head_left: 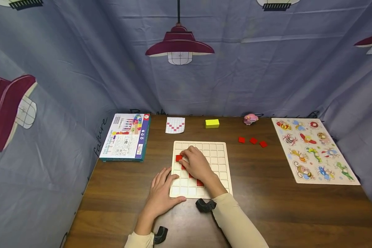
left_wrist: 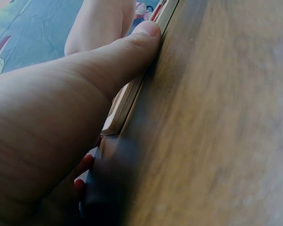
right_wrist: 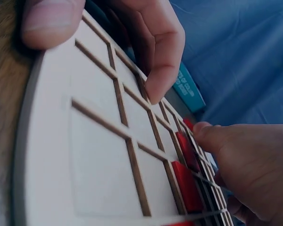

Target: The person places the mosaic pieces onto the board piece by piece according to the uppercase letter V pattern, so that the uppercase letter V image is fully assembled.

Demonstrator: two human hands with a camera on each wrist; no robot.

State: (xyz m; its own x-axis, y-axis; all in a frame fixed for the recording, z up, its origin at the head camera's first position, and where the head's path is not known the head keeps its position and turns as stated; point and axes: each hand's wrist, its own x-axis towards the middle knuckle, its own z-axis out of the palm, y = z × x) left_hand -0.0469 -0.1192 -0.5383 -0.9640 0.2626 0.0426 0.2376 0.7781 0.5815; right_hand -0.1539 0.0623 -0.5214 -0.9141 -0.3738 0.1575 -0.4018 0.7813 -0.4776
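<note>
A pale wooden grid board (head_left: 218,151) lies on the brown table, with several red square tiles in a diagonal line of its cells. At the upper left end of that line, my right hand (head_left: 196,163) pinches a red tile (head_left: 178,158) between thumb and fingertips, at the board's surface. Another red tile (head_left: 199,183) sits lower down the diagonal. My left hand (head_left: 161,194) is spread at the board's lower left corner. Its thumb (left_wrist: 148,29) touches the front edge, and a finger (right_wrist: 162,66) rests over the left side in the right wrist view.
Three loose red tiles (head_left: 253,141) lie right of the board. Behind it are a pattern card (head_left: 175,120) with a pink V, a yellow block (head_left: 212,124) and a small pink figure (head_left: 250,119). A boxed game (head_left: 124,137) lies left, an insect picture board (head_left: 316,151) right.
</note>
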